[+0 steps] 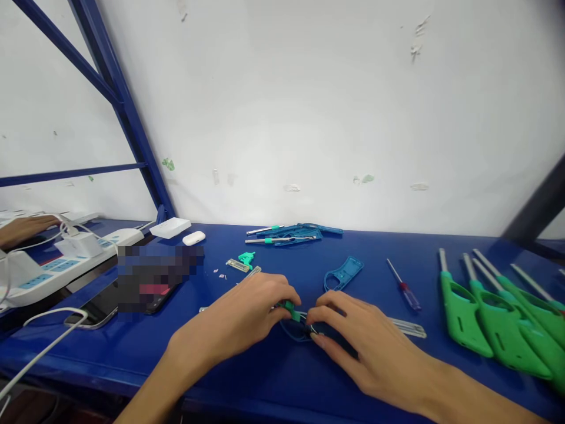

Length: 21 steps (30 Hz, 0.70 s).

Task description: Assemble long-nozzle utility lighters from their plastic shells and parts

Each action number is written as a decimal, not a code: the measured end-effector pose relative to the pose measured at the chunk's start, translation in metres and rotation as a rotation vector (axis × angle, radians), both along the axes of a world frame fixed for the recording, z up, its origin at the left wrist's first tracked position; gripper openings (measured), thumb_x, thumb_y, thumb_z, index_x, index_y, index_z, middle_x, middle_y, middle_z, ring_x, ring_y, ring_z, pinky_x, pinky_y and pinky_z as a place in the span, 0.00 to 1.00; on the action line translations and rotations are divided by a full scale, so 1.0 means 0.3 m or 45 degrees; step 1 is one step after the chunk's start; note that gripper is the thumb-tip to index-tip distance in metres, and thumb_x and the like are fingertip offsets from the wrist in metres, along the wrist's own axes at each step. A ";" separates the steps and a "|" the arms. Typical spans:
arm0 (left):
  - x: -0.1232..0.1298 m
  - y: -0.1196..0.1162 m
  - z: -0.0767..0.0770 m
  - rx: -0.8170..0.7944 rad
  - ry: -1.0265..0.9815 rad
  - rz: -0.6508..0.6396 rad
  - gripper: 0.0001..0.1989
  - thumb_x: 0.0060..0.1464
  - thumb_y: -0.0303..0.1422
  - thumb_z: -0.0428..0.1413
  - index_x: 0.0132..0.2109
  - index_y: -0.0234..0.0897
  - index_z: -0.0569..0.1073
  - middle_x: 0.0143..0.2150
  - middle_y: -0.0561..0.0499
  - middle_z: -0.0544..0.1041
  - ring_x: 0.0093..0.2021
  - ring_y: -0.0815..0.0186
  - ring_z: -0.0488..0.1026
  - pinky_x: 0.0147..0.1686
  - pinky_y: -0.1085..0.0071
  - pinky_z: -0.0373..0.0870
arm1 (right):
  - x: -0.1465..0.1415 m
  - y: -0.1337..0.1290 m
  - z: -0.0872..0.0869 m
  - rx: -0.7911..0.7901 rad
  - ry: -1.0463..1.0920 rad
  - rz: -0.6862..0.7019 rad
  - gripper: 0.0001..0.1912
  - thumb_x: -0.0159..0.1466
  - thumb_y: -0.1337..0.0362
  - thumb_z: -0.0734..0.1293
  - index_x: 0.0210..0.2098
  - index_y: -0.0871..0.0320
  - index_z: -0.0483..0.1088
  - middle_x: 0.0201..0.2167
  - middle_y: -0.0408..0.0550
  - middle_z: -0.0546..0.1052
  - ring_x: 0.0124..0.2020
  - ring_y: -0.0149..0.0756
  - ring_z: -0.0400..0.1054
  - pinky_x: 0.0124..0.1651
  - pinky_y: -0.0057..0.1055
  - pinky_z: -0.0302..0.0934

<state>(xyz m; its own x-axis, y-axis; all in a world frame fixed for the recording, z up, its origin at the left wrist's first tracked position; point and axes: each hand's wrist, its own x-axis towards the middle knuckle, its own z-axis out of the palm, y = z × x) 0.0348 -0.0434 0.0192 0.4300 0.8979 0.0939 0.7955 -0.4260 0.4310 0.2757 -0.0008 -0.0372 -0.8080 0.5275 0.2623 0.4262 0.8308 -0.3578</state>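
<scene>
My left hand [249, 309] is closed in a pinch on a small green plastic part [290, 308]. My right hand [357, 338] pinches a small dark piece with a thin wire [311, 330], its kind too small to make out. Between and below the fingertips lies a blue lighter casing half [293, 334], partly hidden by both hands. Just beyond my right hand rests another blue casing half [346, 272] with a loop at one end. A clear flat strip-like part [408, 327] sticks out from behind the right hand.
Several green long-nosed lighters [465, 312] lie at the right, near a purple-handled screwdriver [410, 296]. Blue casings with metal tubes [291, 235] are heaped by the wall. A green trigger piece [246, 258], phone [95, 306] and power strip [55, 271] are leftward; another person's hand [29, 229] shows far left.
</scene>
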 end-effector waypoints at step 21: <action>0.081 -0.050 -0.185 -0.001 -0.993 0.455 0.16 0.62 0.40 0.59 0.53 0.39 0.78 0.42 0.48 0.82 0.36 0.63 0.80 0.39 0.69 0.77 | -0.041 0.020 -0.015 0.624 -0.172 0.090 0.02 0.73 0.65 0.61 0.43 0.55 0.65 0.39 0.46 0.70 0.37 0.43 0.68 0.34 0.38 0.57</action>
